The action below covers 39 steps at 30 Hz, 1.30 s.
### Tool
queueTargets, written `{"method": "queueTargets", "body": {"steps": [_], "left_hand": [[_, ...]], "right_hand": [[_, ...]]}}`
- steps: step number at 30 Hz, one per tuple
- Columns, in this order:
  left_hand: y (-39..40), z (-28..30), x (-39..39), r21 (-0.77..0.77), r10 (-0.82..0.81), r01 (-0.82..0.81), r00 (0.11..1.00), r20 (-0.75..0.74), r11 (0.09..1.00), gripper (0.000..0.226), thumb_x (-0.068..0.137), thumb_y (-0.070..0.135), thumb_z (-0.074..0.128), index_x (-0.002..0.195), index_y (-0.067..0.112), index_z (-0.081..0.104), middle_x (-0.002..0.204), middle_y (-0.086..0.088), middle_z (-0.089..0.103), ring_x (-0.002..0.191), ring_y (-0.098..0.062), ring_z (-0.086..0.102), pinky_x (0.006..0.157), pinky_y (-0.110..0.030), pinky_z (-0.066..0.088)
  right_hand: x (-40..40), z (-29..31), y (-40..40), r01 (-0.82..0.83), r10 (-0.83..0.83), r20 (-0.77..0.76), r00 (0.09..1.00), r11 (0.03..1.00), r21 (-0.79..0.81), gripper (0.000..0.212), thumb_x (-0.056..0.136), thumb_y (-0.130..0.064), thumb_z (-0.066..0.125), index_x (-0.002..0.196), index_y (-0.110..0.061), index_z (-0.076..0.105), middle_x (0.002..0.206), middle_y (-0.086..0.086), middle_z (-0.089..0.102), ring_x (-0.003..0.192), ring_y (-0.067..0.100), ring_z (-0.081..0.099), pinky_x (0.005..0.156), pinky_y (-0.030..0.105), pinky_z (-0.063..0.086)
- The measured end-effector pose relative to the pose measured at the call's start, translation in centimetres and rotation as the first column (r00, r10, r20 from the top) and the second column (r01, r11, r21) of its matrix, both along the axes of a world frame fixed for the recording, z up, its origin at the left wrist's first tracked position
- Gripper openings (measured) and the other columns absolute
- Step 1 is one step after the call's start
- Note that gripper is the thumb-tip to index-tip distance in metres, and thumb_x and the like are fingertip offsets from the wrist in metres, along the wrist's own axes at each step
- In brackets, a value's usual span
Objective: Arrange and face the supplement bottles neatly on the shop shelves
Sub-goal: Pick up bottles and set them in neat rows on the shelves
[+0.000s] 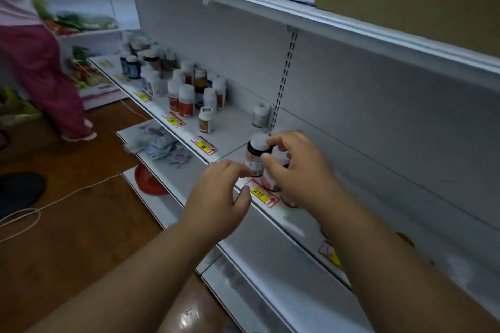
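R hand (300, 170) has its grip clamped on a bottle (272, 178) at the front edge of the shelf (238, 127), next to a 2nd bottle (255, 154). L hand (216, 197) w/ fingers loosely curled, holding nothing, fingertips near the 2nd bottle.

Bare white metal shelf (232, 140) lay open between the clustered white-capped supplement bottles (189, 97) and the dark white-capped bottle (255, 154) near its front edge.
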<state>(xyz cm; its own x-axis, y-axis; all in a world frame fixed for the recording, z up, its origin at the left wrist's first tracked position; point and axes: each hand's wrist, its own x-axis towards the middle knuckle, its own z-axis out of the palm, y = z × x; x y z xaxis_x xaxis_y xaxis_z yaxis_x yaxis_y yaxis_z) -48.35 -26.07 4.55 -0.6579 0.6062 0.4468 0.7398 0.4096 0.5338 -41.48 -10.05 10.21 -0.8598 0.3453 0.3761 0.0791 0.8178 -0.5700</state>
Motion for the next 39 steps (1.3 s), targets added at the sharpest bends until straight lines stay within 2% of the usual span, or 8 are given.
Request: {"method": "queueTargets", "body": {"steps": [9, 14, 18, 24, 29, 33, 36, 39], "left_hand": [[3.7, -0.1, -12.8, 0.021, 0.034, -0.035, 0.998, 0.044, 0.999, 0.022, 0.087, 0.028, 0.059, 0.109, 0.027, 0.061, 0.098, 0.015, 0.053, 0.095, -0.007, 0.049, 0.082, -0.022, 0.037], [4.4, -0.4, -17.9, 0.035, 0.028, -0.031, 0.997, 0.071, 0.999, 0.022, 0.086, 0.027, 0.06, 0.108, 0.026, 0.061, 0.098, 0.013, 0.056, 0.095, -0.009, 0.05, 0.079, -0.023, 0.037], [4.6, -0.8, -22.5, 0.027, -0.045, 0.043, 0.996, 0.081, 0.999, 0.025, 0.084, 0.025, 0.061, 0.109, 0.023, 0.064, 0.1, 0.007, 0.06, 0.095, -0.012, 0.054, 0.077, -0.027, 0.046], [5.2, -0.1, -29.7, -0.002, -0.264, 0.265, 0.961, 0.088, 0.964, 0.025, 0.084, 0.022, 0.061, 0.109, 0.021, 0.066, 0.103, 0.003, 0.063, 0.097, -0.015, 0.057, 0.079, -0.03, 0.049], [5.1, -0.2, -33.3, 0.041, -0.424, 0.422, 0.903, 0.065, 0.906, 0.026, 0.083, 0.016, 0.067, 0.109, 0.018, 0.066, 0.102, 0.001, 0.063, 0.097, -0.018, 0.056, 0.08, -0.028, 0.045], [5.6, -0.6, -33.8, 0.086, -0.49, 0.484, 0.844, 0.218, 0.871, 0.047, 0.085, 0.024, 0.069, 0.13, 0.017, 0.054, 0.121, 0.0, 0.053, 0.108, -0.017, 0.052, 0.091, -0.031, 0.045], [6.7, -0.3, -32.2, 0.146, -0.629, 0.645, 0.627, 0.46, 0.75, 0.061, 0.083, 0.035, 0.071, 0.137, 0.031, 0.043, 0.126, 0.013, 0.052, 0.109, 0.0, 0.051, 0.092, -0.015, 0.042], [7.4, -0.3, -29.4, 0.241, -0.724, 0.73, 0.466, 0.508, 0.639, 0.05, 0.079, 0.035, 0.075, 0.122, 0.042, 0.049, 0.113, 0.018, 0.062, 0.097, 0.005, 0.058, 0.079, -0.008, 0.046]], "right_hand": [[-15.5, -0.6, 8.3, 0.049, -0.068, 0.209, 0.976, 0.994, 0.096, 0.036, 0.086, -0.043, 0.061, 0.117, -0.023, 0.058, 0.117, -0.001, 0.053, 0.102, 0.014, 0.055, 0.083, 0.027, 0.042], [-24.1, -1.9, 11.7, 0.001, -0.074, 0.488, 0.87, 0.989, 0.149, 0.028, 0.086, -0.042, 0.057, 0.099, -0.017, 0.056, 0.107, 0.006, 0.051, 0.096, 0.022, 0.054, 0.083, 0.031, 0.046], [-29.1, -4.6, 13.3, -0.005, -0.28, 0.637, 0.719, 0.913, 0.407, 0.036, 0.094, -0.032, 0.052, 0.115, -0.004, 0.06, 0.124, 0.018, 0.051, 0.107, 0.032, 0.055, 0.09, 0.037, 0.049], [-31.4, -7.2, 13.0, 0.094, -0.507, 0.515, 0.69, 0.77, 0.631, 0.027, 0.086, -0.029, 0.064, 0.104, -0.008, 0.061, 0.112, 0.014, 0.054, 0.106, 0.032, 0.052, 0.084, 0.036, 0.047], [-30.5, -6.8, 10.8, 0.259, -0.45, 0.472, 0.758, 0.872, 0.415, 0.014, 0.083, -0.016, 0.063, 0.087, -0.012, 0.051, 0.096, 0.013, 0.057, 0.089, 0.024, 0.058, 0.071, 0.031, 0.045], [-26.9, -2.0, 6.9, 0.43, -0.401, 0.197, 0.894, 0.894, -0.129, 0.026, 0.074, -0.022, 0.073, 0.079, -0.025, 0.047, 0.072, -0.005, 0.054, 0.06, -0.004, 0.051, 0.051, 0.012, 0.04], [-22.6, 1.1, 3.6, 0.346, -0.33, 0.12, 0.936, 0.801, -0.489, 0.021, 0.071, -0.02, 0.069, 0.079, -0.035, 0.056, 0.091, -0.001, 0.064, 0.078, 0.007, 0.063, 0.063, 0.024, 0.054], [-18.7, 2.6, 0.9, 0.371, -0.385, 0.094, 0.918, 0.749, -0.549, 0.022, 0.07, -0.018, 0.067, 0.084, -0.034, 0.06, 0.097, -0.001, 0.068, 0.082, 0.013, 0.066, 0.061, 0.021, 0.05]]}}
